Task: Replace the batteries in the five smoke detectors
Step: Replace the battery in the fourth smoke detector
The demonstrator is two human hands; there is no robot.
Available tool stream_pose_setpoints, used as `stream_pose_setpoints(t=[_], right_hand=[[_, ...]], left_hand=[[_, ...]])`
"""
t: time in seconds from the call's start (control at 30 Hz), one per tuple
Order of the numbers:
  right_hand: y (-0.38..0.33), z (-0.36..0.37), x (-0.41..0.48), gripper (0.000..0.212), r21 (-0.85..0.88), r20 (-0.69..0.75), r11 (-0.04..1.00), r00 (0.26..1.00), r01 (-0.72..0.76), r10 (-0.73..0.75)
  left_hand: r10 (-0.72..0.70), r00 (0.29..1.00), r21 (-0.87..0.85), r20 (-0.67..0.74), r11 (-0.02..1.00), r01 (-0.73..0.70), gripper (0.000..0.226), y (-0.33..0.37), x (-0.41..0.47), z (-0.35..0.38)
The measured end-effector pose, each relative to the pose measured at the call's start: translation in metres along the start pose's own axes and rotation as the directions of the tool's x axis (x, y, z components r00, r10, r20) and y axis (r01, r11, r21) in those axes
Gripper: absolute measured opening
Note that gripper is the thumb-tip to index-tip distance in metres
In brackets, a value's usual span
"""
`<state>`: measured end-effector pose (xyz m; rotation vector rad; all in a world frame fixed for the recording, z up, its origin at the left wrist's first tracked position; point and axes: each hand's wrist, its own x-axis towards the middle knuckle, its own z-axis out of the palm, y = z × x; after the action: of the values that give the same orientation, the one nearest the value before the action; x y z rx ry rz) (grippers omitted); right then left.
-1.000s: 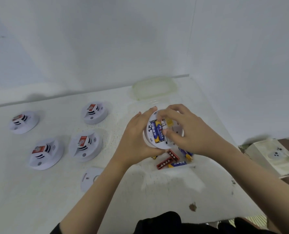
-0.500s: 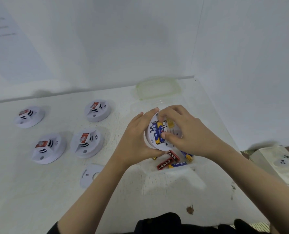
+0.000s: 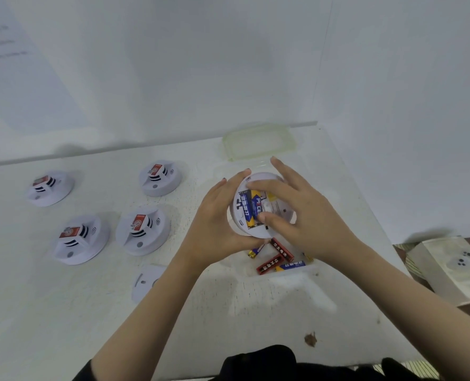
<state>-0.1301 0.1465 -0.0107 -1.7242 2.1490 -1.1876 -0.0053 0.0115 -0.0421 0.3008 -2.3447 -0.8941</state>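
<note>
My left hand [image 3: 214,229] is clamped round the left rim of the round white plastic smoke detector [image 3: 256,232], held underside-up over the clear plastic tub [image 3: 283,274] at the right of the white surface [image 3: 63,312]. My right hand [image 3: 310,224] pinches one of the two blue-and-yellow batteries [image 3: 251,209] seated in it, forefinger at the far end, thumb at the near end. Its other fingers are spread and hide the detector's right half. Both hands cover part of the tub's contents; red batteries [image 3: 272,264] show. Four further white detectors [image 3: 143,231] sit well left. My left forearm cuts off a flat white plate [image 3: 143,281].
</note>
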Motion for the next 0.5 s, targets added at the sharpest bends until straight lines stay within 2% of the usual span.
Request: stream_pose_setpoints(t=[0.1, 0.17, 0.3, 0.37, 0.5], right_hand=[[-0.001, -0.001, -0.001, 0.022, 0.074, -0.159, 0.997, 0.987, 0.035, -0.022], [-0.002, -0.003, -0.002, 0.016, 0.090, -0.264, 0.993, 0.963, 0.081, -0.055], [0.004, -0.011, -0.013, 0.014, 0.221, -0.350, 0.975, 0.933, -0.008, 0.088], [0.010, -0.014, -0.022, 0.013, 0.164, -0.334, 0.986, 0.938, -0.039, 0.093], [0.022, -0.014, -0.036, 0.018, -0.056, -0.150, 0.994, 0.985, -0.098, 0.089]], left_hand=[[-0.004, 1.000, -0.013, 0.008, 1.000, 0.004, 0.099, -0.002, 0.000, 0.003], [-0.021, 1.000, -0.052, 0.002, 0.998, 0.021, 0.100, -0.006, 0.000, 0.004], [-0.063, 0.998, -0.095, -0.020, 0.994, 0.061, 0.095, -0.007, 0.003, -0.002], [-0.089, 0.996, -0.106, -0.025, 0.991, 0.086, 0.091, -0.005, 0.003, -0.006], [-0.106, 0.994, -0.087, -0.022, 0.991, 0.104, 0.093, -0.004, 0.000, -0.009]])
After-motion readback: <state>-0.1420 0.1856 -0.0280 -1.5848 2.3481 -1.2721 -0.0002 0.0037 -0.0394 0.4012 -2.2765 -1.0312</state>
